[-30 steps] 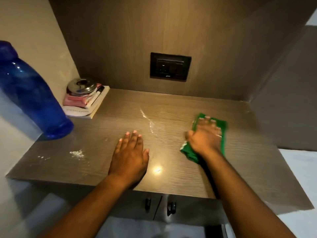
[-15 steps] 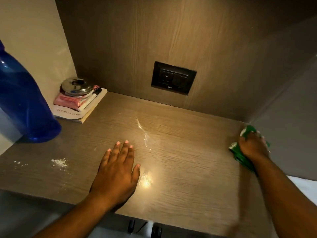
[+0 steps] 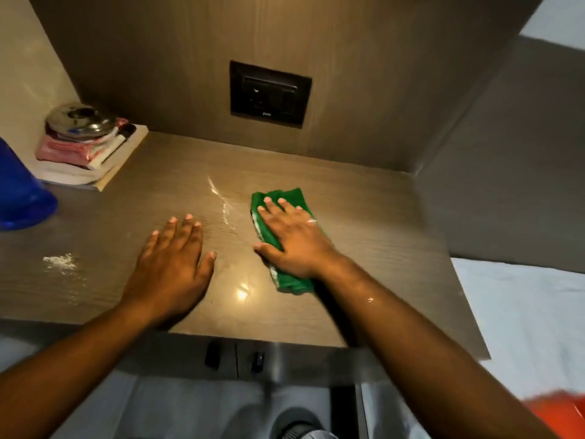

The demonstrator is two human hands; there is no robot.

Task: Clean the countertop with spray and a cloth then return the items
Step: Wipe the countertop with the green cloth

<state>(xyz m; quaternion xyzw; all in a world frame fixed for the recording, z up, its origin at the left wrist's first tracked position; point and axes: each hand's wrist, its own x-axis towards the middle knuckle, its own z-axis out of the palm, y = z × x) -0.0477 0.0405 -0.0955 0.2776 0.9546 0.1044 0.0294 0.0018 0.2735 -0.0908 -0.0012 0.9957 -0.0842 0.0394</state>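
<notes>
The right hand (image 3: 292,243) presses flat, fingers straight, on the green cloth (image 3: 286,198); the left hand (image 3: 172,264) rests spread open on the countertop (image 3: 380,232)

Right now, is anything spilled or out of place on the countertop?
Yes. A patch of white powder lies on the countertop near its front left, unwiped, left of the left hand. The right hand presses the green cloth further right, beside a wet streak.
</notes>
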